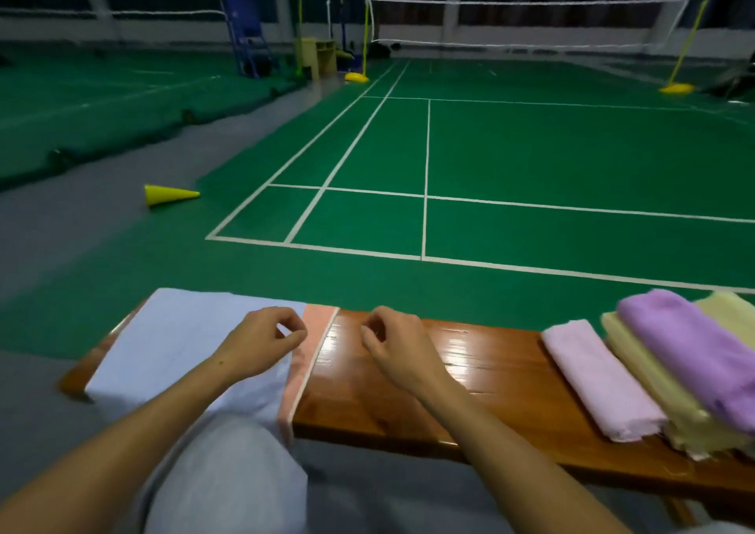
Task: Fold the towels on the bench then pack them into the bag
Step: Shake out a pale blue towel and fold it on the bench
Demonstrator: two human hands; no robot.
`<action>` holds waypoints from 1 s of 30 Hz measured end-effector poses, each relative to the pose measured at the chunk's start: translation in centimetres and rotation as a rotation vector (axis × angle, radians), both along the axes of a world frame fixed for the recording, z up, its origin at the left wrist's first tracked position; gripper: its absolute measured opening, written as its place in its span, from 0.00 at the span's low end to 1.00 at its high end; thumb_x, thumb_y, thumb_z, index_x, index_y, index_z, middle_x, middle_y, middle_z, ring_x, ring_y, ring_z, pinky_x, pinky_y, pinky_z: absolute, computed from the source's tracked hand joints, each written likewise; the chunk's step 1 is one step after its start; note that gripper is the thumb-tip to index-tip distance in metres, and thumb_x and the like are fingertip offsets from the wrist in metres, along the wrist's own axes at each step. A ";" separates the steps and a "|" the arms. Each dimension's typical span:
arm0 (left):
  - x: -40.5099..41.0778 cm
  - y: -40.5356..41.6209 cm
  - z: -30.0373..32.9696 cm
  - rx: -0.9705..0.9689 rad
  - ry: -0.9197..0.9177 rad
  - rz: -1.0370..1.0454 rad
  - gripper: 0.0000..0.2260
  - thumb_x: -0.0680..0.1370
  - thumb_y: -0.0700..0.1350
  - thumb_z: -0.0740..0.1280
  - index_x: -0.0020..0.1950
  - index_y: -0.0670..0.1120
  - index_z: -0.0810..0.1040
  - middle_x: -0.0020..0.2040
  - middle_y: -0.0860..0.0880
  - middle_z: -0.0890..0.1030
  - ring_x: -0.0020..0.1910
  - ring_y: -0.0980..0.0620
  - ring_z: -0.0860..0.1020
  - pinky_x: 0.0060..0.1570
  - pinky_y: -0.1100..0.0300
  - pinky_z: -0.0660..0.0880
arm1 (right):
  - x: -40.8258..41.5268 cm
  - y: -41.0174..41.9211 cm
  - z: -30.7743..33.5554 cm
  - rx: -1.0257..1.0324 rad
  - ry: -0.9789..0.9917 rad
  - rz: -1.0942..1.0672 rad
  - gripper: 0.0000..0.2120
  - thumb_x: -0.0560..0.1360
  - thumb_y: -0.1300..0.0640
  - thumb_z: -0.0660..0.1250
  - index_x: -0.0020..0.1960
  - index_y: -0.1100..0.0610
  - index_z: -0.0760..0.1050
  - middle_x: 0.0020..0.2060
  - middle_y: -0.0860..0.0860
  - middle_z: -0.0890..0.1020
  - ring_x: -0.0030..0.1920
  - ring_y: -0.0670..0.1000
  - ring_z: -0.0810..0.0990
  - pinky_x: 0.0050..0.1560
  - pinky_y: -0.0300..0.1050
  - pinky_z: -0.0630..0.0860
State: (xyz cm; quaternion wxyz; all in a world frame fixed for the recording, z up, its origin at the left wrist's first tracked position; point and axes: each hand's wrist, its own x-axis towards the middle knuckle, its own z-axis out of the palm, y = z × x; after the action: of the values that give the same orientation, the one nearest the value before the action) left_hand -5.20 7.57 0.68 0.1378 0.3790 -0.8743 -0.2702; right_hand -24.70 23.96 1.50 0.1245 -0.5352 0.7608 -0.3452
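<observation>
While both sets of fingers are curled loosely, we find nothing held in either. On the left hand [261, 339] the fingers [292, 325] bend inward above the right edge of the blue towel [175, 341]; on the right hand [394, 345] the fingers [374, 325] bend the same way over bare wood, and we cannot tell whether they touch it. Our wrists are level, palms down, forearms reaching forward from the lower frame, hands near each other.

We note the blue towel lies flat across the left end of the desk [408, 403], over a pink towel [310, 353] whose strip shows along its right side. We judge both light, soft and limp, likely to sag and slide on the glossy wood; they are best pinched at two corners of one edge.

At the right end lie a pale pink towel [600, 382], cream towels [653, 390] and a purple towel [694, 345], apparently folded already. We see no bag.
</observation>
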 end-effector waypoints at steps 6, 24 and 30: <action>9.0 -3.9 -3.4 0.010 -0.079 0.171 0.04 0.80 0.48 0.71 0.46 0.57 0.82 0.49 0.59 0.84 0.44 0.58 0.82 0.50 0.53 0.81 | 6.6 -10.3 -6.4 0.264 -0.377 -0.004 0.11 0.68 0.49 0.64 0.43 0.54 0.80 0.43 0.56 0.87 0.45 0.55 0.86 0.50 0.53 0.84; 15.0 -7.9 -8.0 -0.103 -0.271 0.503 0.30 0.78 0.64 0.67 0.74 0.50 0.71 0.72 0.45 0.74 0.70 0.42 0.72 0.67 0.45 0.73 | 8.7 -12.4 -6.8 -0.033 -1.310 -0.499 0.05 0.73 0.60 0.57 0.39 0.53 0.69 0.30 0.51 0.70 0.32 0.52 0.68 0.36 0.45 0.65; 13.8 -7.5 -8.0 -0.191 -0.224 0.465 0.27 0.80 0.62 0.66 0.74 0.48 0.72 0.67 0.47 0.79 0.64 0.45 0.78 0.58 0.48 0.79 | 8.1 -9.4 -5.5 -0.168 -1.522 -0.519 0.12 0.80 0.59 0.57 0.38 0.57 0.69 0.26 0.52 0.79 0.33 0.54 0.76 0.38 0.47 0.71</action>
State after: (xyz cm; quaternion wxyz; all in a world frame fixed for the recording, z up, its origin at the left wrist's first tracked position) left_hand 8.63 0.05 -7.33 0.1339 0.5823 -0.7951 -0.1040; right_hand -16.58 14.58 -3.96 0.4836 0.0326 0.5390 -0.6889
